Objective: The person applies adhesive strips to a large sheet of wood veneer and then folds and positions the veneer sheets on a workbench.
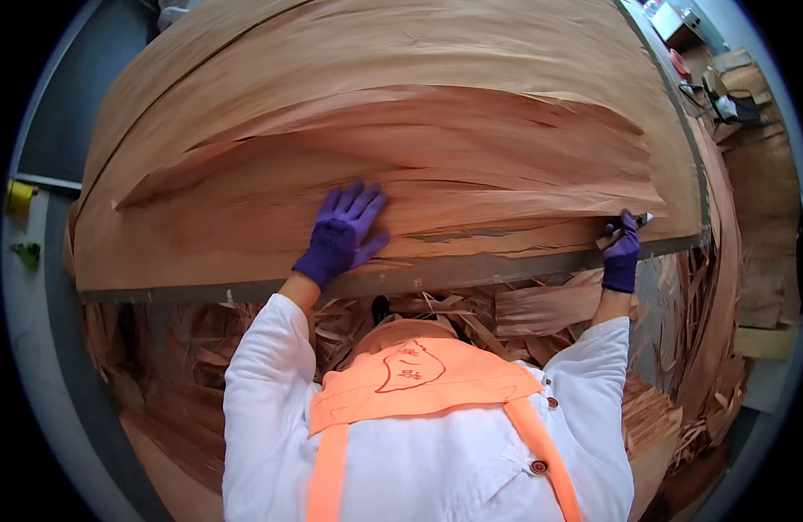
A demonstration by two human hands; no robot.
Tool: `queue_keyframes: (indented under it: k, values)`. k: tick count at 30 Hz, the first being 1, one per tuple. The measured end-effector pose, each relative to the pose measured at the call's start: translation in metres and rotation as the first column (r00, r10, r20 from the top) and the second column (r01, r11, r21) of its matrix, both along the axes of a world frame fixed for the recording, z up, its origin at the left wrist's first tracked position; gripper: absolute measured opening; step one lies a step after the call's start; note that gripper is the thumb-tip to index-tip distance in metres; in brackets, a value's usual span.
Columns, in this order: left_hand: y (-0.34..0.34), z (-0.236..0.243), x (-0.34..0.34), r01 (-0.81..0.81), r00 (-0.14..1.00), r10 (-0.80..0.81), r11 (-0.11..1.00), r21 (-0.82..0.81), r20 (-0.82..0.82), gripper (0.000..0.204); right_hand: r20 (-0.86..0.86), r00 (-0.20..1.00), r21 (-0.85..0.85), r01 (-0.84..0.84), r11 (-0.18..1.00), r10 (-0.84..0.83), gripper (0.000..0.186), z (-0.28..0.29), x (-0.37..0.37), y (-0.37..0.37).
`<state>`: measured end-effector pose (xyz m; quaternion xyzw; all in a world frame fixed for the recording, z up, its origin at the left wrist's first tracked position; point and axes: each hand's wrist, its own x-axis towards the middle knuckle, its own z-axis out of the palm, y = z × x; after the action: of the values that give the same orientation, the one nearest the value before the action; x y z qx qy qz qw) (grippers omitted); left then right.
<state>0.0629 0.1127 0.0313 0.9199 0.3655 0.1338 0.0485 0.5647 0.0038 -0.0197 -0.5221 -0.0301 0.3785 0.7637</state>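
Note:
A large, thin reddish-brown wood veneer sheet (pixel 506 139) with wavy, ragged edges lies over paler veneer (pixel 419 52) on a broad table. My left hand (pixel 342 233), in a purple glove, rests flat on the veneer near the front edge, fingers spread. Toward the right corner, my gloved right hand (pixel 622 252) is closed around a small knife (pixel 642 220). Its light tip points right and its brownish handle end shows left of the fingers. Between the hands, splits in the veneer show grey beneath.
The table's grey front edge (pixel 332 284) runs below my hands. Torn veneer strips (pixel 480 322) cover the floor around me. Long veneer scraps (pixel 719 261) hang along the right side. A yellow container (pixel 20 198) and a green object (pixel 26 253) stand at far left.

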Motion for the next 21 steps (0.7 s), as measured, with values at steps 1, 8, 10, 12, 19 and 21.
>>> queue_keyframes:
  k: [1, 8, 10, 12, 19, 21]
  values:
    - [-0.003, -0.003, -0.002, -0.004, 1.0, 0.004, 1.0, 0.017, -0.007, 0.054, -0.02, 0.999, -0.045, -0.033, 0.998, 0.032, 0.011, 0.009, -0.011, 0.003]
    - [-0.01, -0.002, 0.0, -0.002, 0.996, -0.001, 0.999, 0.032, 0.094, 0.047, -0.01, 0.996, -0.179, 0.09, 0.98, -0.093, 0.024, 0.029, -0.061, -0.008]
    - [-0.008, -0.002, -0.002, -0.036, 0.983, 0.028, 0.998, 0.041, 0.18, 0.045, 0.247, 0.966, -0.168, 0.113, 0.979, -0.069, 0.022, 0.027, -0.073, -0.025]
    - [-0.005, -0.003, -0.021, -0.12, 0.962, 0.1, 0.991, 0.061, 0.255, 0.044, 0.411, 0.911, -0.16, 0.028, 0.987, 0.04, 0.02, 0.048, -0.112, -0.023]
    - [0.063, 0.026, -0.086, -0.317, 0.948, 0.296, 0.885, 0.341, 0.114, 0.052, 0.895, -0.219, -0.439, -0.581, 0.685, 0.388, 0.041, 0.093, -0.273, 0.063]
    - [0.082, 0.03, -0.096, -0.295, 0.953, 0.3, 0.882, 0.367, 0.044, 0.057, 0.846, -0.331, -0.531, -0.606, 0.593, 0.419, 0.045, 0.092, -0.309, 0.087]
